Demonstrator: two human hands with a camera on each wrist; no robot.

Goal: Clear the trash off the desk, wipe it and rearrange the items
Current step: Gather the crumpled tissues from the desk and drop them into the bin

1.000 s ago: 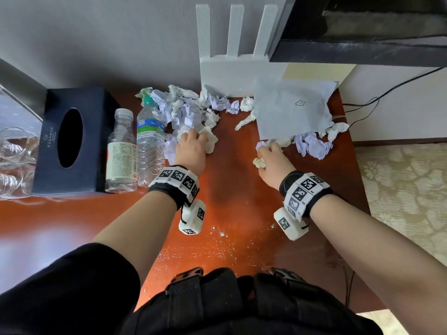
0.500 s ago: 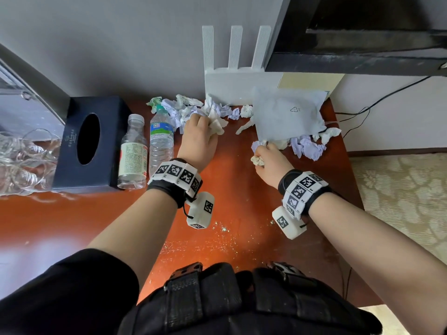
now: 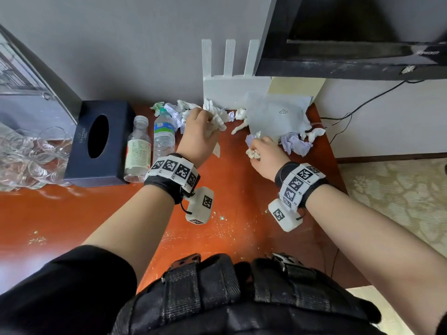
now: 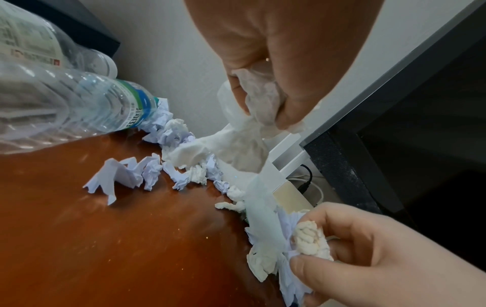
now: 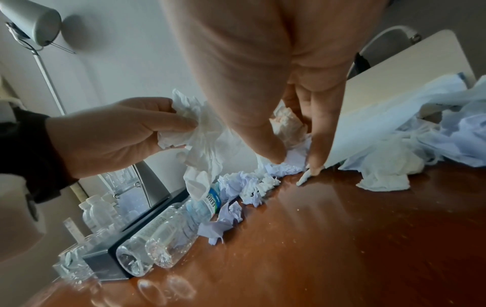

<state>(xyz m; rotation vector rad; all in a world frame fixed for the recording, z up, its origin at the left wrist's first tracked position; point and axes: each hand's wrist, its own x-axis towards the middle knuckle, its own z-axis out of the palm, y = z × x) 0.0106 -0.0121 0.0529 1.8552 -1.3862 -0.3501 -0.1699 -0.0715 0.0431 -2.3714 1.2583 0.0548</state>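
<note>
Crumpled white tissues and pale purple paper scraps (image 3: pixel 173 113) litter the back of the red-brown desk (image 3: pixel 229 189). My left hand (image 3: pixel 205 122) grips a wad of white tissue (image 3: pixel 217 118) lifted off the desk; the left wrist view shows the tissue wad (image 4: pixel 263 103) bunched between thumb and fingers. My right hand (image 3: pixel 258 147) holds a small tissue ball (image 3: pixel 252 153) in the palm. In the right wrist view its fingertips (image 5: pixel 315 164) pinch a purple paper scrap (image 5: pixel 284 166) at the edge of a white plastic bag (image 3: pixel 278 114).
Two clear plastic bottles (image 3: pixel 139 148) (image 3: pixel 164 135) lie beside a dark tissue box (image 3: pixel 96 141), with several glasses (image 3: pixel 24 155) at the far left. A white router (image 3: pixel 232 84) stands against the wall under a black screen (image 3: pixel 350 35). Crumbs (image 3: pixel 217 220) dot the desk's front.
My left hand has moved back toward the wall and lifted a tissue wad from the pile. My right hand still holds the tissue ball and has edged toward the bag.
</note>
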